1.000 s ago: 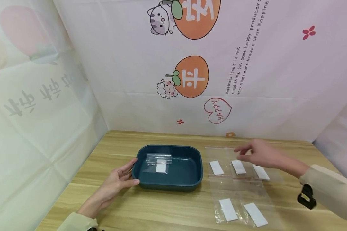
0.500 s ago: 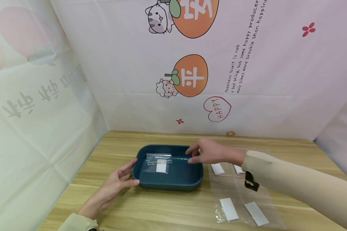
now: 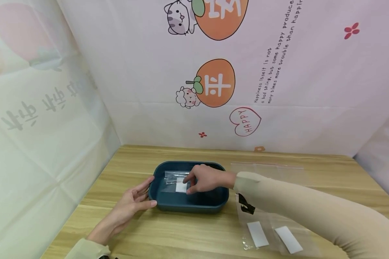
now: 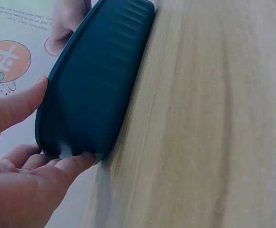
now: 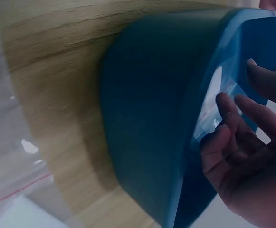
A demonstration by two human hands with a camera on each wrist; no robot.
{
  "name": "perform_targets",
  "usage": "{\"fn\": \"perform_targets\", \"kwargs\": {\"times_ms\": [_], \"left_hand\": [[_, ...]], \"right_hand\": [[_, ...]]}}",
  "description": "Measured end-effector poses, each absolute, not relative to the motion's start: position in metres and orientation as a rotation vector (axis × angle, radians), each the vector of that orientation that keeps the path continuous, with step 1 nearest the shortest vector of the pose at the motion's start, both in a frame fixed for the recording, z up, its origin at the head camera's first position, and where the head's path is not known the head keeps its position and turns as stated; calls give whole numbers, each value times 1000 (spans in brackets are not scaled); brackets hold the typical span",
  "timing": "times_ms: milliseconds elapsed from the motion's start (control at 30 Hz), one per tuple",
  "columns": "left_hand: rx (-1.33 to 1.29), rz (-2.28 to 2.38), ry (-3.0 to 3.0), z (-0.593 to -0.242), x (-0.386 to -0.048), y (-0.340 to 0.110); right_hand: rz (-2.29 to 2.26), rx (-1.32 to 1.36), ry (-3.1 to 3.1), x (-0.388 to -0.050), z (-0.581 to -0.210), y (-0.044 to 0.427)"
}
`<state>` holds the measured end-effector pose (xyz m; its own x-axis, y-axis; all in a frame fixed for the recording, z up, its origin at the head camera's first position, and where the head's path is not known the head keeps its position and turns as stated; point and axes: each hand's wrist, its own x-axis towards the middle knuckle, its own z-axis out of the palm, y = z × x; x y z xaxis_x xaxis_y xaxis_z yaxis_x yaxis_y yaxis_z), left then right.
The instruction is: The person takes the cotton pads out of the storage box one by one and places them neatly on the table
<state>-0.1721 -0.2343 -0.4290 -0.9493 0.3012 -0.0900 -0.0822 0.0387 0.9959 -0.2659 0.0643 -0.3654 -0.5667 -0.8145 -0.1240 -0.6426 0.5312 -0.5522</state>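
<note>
A dark teal rectangular box [image 3: 168, 206] stands on the wooden table, open side up. My left hand [image 3: 131, 201] holds its left end, thumb at one side and fingers at the other; the left wrist view shows the thumb [image 4: 26, 102] on the rim. Inside the box lies a clear zip bag [image 3: 171, 180] with a white rectangular piece [image 3: 180, 186] in it. My right hand [image 3: 207, 178] reaches into the box over this bag. Its thumb and fingers [image 5: 259, 114] are apart and loosely bent, and whether the fingertips touch the bag cannot be told.
Right of the box, several clear zip bags [image 3: 265, 166] lie flat on the table [image 3: 194, 233]. White pieces [image 3: 289, 239] show in the nearer ones; my right sleeve [image 3: 298, 205] covers the farther ones. A printed cloth [image 3: 149, 118] hangs behind the table.
My right hand has moved left from above the bags on the table, past the box's right end, to over the bag inside it. The left hand and box have stayed put.
</note>
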Motion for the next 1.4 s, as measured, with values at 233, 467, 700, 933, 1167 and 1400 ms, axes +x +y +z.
{"fn": "perform_targets", "kwargs": {"times_ms": [233,467,700,933,1167,1400], "left_hand": [[232,1997,2045,-429,-173,-234],[221,2006,2048,-428,-174,-234],[221,2010,2042,-428,-173,-234],[219,2003,2047,-427,-172,-234],[221,2005,2046,-428,-172,-234],[215,2008,2037,-429,-172,-234]], "right_hand": [[-538,-1073,2364,-261,-376,50],[-494,-1048,2372,-259,-377,51],[-693,-1037,2439,-260,-380,57],[-742,-918,2506,-262,-383,56],[-723,-884,2547,-263,-387,52],[-692,-770,2648,-261,-393,46]]}}
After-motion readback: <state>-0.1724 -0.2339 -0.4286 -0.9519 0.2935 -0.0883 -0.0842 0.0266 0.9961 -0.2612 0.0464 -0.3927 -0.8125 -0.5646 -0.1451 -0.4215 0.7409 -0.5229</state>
